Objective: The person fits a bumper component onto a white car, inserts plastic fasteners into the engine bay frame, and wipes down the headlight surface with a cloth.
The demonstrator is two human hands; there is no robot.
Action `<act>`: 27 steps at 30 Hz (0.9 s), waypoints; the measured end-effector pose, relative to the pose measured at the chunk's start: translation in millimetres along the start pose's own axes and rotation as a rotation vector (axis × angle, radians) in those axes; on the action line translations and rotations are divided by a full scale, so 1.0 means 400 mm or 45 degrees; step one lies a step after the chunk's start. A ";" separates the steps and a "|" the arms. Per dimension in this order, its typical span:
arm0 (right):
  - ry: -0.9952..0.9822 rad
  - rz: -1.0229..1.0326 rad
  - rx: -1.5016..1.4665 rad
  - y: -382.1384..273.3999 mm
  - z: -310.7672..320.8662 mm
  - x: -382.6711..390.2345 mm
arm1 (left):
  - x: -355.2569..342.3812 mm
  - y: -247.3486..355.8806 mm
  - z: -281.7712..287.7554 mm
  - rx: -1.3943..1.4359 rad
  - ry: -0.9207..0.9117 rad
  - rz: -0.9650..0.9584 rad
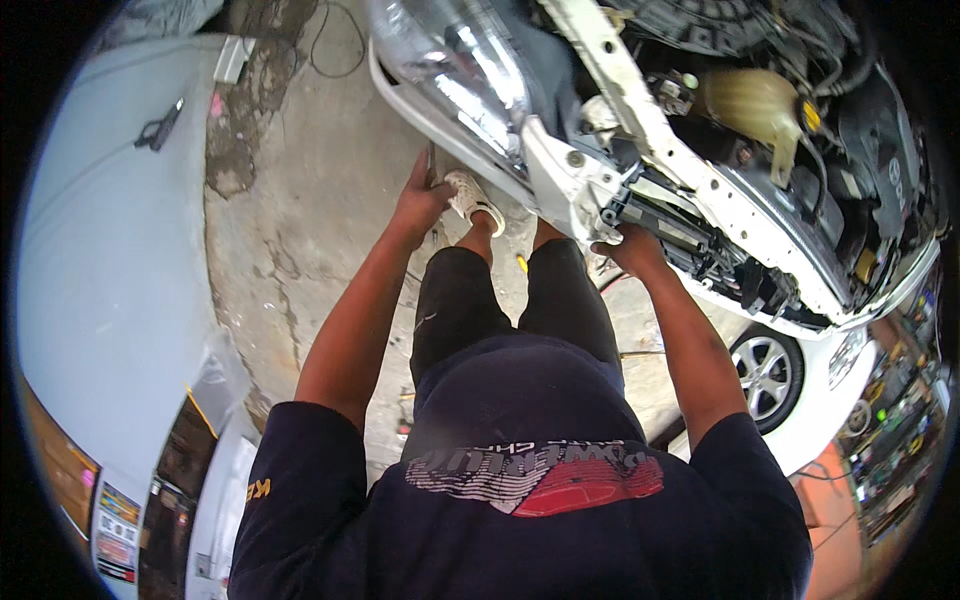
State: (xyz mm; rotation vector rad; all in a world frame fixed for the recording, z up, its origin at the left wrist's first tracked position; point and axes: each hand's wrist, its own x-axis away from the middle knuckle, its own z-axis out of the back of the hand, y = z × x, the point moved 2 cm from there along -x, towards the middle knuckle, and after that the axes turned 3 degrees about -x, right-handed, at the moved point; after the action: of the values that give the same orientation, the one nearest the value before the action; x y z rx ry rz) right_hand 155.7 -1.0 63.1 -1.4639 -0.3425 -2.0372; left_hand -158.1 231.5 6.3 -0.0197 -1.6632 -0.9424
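The person stands at the front of a white car with its bonnet up, and both hands are on the loosened front end. The left hand (420, 195), just left of the frame's centre, grips the lower edge of the white bumper (440, 125) below the headlamp (455, 60), fingers curled round the rim. The right hand (628, 243), right of centre, presses up under the radiator support (690, 245); its fingertips are hidden behind the metal, so I cannot tell how firmly they close.

The bumper, at top centre, hangs directly over the white shoe (475, 197). If the left grip slips or a last clip lets go, the corner could drop onto that foot or twist and crack the headlamp. The right fingers sit among sharp bracket edges and could get pinched or cut if the panel shifts. A small yellow thing (521, 264) lies on the cracked concrete (300, 200) between the feet, a trip hazard when stepping back with the load
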 end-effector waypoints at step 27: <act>-0.008 0.139 -0.180 0.046 -0.021 -0.037 | -0.016 0.026 -0.029 -0.004 0.008 -0.006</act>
State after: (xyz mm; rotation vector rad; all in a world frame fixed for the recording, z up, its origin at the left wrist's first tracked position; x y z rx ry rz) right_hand 163.6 -15.3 43.8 -1.5385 -0.1200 -2.0042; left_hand -141.7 234.7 6.7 -0.0145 -1.6567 -0.9477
